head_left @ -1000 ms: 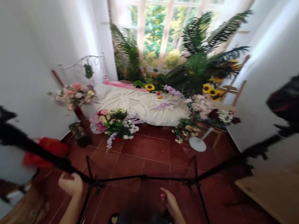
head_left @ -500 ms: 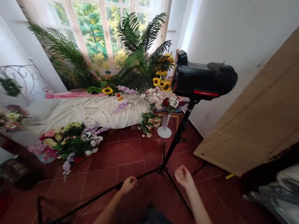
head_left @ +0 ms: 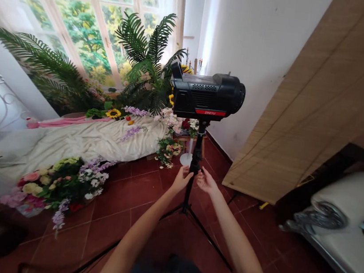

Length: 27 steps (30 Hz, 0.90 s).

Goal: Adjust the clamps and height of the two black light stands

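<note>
A black studio light (head_left: 207, 96) with a red label sits on top of a black stand (head_left: 188, 191) whose legs spread on the floor. My left hand (head_left: 182, 177) is closed against the left side of the stand's pole, at the height of a clamp collar. On the pole's right side, my right hand (head_left: 206, 181) has its fingers pinched at a small knob of the collar. The knob is mostly hidden by the fingers.
Behind stand flowers and a draped white cloth (head_left: 101, 139), with a palm plant (head_left: 148, 60) by the window backdrop. A bamboo blind (head_left: 281, 122) leans at the right, near a cushioned seat (head_left: 353, 213). Floor flowers (head_left: 61, 183) lie left.
Both hands have risen from low beside the stand's legs to its pole and closed there. The view has turned to the right, so the light appears further left.
</note>
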Motion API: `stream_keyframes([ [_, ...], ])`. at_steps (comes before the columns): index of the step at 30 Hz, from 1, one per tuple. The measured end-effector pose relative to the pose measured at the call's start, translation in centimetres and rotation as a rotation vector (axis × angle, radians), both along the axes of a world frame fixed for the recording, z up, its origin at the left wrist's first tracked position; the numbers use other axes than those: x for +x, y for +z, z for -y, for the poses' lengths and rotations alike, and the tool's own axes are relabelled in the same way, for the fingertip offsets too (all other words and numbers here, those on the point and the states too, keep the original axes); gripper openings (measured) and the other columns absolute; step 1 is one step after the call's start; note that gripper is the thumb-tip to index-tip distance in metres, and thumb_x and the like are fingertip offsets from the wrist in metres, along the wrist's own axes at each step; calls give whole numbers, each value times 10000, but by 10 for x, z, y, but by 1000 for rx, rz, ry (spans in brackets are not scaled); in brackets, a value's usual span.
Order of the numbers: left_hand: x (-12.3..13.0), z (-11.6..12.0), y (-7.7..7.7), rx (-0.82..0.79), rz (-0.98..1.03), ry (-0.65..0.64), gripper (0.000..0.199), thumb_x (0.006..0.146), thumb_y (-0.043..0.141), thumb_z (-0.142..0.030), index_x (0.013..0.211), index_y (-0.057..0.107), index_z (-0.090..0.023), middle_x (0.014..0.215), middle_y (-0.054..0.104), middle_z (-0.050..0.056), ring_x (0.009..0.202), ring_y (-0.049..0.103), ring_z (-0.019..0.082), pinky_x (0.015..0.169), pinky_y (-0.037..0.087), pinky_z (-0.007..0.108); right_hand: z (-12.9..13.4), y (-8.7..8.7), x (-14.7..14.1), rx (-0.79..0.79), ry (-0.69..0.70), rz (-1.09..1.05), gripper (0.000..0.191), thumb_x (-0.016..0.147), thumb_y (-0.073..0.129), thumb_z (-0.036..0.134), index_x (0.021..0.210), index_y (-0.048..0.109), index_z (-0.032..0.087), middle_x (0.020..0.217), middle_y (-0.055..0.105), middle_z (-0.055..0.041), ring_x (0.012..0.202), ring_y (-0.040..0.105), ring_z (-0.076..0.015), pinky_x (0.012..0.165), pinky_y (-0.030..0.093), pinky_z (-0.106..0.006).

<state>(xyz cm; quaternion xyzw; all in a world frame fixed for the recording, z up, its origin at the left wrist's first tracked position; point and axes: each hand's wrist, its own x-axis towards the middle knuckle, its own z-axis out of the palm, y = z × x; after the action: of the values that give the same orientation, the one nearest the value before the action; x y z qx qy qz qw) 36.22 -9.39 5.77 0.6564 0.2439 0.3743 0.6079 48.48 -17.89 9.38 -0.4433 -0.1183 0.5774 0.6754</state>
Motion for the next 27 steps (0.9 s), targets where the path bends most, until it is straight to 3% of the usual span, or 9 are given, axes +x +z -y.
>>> stream_keyframes([
  [3, 38, -9, 22, 68, 20, 33, 477, 753, 638, -340, 1164, 467, -169, 1133, 577, 120, 1029, 564, 172, 904, 441, 334, 2, 2, 5, -102, -14, 366, 289, 860, 519, 401, 692, 553, 168, 575, 529, 2, 477, 429, -90, 492, 373, -197],
  [7, 60, -16, 34, 147, -51, 91, 397, 723, 672, -343, 1037, 509, -160, 963, 606, 90, 879, 582, 176, 852, 454, 349, 15, 1, 12, -164, -103, 1263, 119, 831, 549, 216, 928, 611, 188, 856, 629, -77, 776, 551, -169, 672, 430, -243],
  [9, 62, -19, 36, 160, -64, 105, 384, 700, 695, -339, 992, 517, -165, 925, 604, 79, 846, 581, 177, 829, 458, 345, 24, -1, 14, -181, -135, 1596, 292, 825, 486, 108, 1070, 591, 227, 1046, 599, -98, 950, 534, -191, 774, 425, -265],
  [11, 62, -22, 37, 149, -69, 101, 373, 692, 702, -344, 967, 522, -167, 909, 601, 74, 820, 580, 175, 803, 462, 336, 31, -5, 15, -217, -147, 1735, 378, 827, 445, 90, 1153, 555, 245, 1145, 551, -97, 1016, 519, -191, 799, 423, -271],
  [15, 62, -24, 34, 118, -26, 43, 345, 722, 671, -367, 962, 528, -165, 903, 596, 75, 819, 577, 169, 813, 459, 327, 28, -14, 14, -326, -254, 1557, 276, 908, 383, 298, 999, 619, 188, 997, 592, -87, 908, 569, -186, 747, 423, -260],
  [18, 63, -24, 30, 128, 9, 30, 348, 754, 639, -366, 1013, 520, -167, 930, 594, 81, 856, 573, 167, 842, 453, 321, 15, -16, 14, -324, -162, 1301, 476, 927, 286, 435, 771, 646, 166, 726, 607, -58, 737, 584, -181, 710, 413, -260],
  [20, 64, -24, 27, 118, 21, 37, 364, 757, 633, -384, 1027, 516, -169, 947, 593, 80, 867, 573, 163, 849, 451, 311, 6, -13, 15, -312, -108, 1195, 481, 905, 310, 463, 716, 633, 160, 644, 591, -39, 660, 567, -171, 680, 410, -261],
  [24, 66, -26, 20, 81, 6, 30, 378, 752, 631, -419, 1004, 516, -162, 922, 596, 70, 832, 579, 153, 814, 461, 292, -2, 1, 18, -179, -232, 1249, 192, 754, 564, 328, 834, 613, 160, 830, 635, -46, 741, 563, -152, 743, 431, -268],
  [27, 68, -26, 15, 73, 19, -13, 372, 783, 592, -409, 1039, 500, -154, 922, 605, 74, 809, 583, 148, 781, 473, 286, -7, 18, 17, 23, -304, 1215, 346, 708, 602, 260, 1039, 553, 169, 1054, 609, -80, 869, 578, -147, 811, 451, -282],
])
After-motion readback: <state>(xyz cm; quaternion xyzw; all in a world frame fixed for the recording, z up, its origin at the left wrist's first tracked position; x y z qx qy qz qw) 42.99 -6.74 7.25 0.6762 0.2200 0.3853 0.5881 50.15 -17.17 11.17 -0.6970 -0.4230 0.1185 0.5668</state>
